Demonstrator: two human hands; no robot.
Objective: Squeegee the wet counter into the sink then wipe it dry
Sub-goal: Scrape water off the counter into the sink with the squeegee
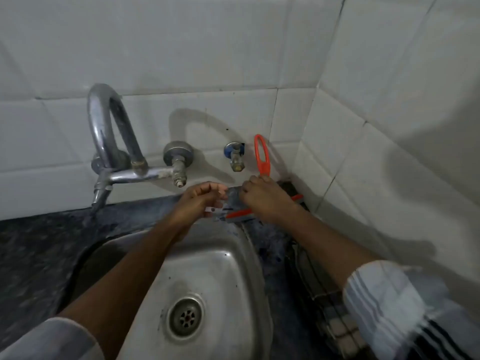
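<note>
An orange squeegee (261, 155) stands with its looped handle pointing up against the back wall, and its blade lies on the dark wet counter (46, 237) just behind the sink's far rim. My right hand (265, 198) grips the squeegee at the base of its handle. My left hand (201, 197) rests beside it at the blade's left end, fingers curled on the blade's edge. The steel sink (220, 263) with its round drain lies below both arms. A checked cloth (335, 320) lies on the counter to the right of the sink, under my right forearm.
A chrome tap (109, 141) with a curved spout juts from the tiled back wall at the left. A small valve (235, 154) sits on the wall near the squeegee handle. A tiled side wall (389, 152) closes the corner on the right.
</note>
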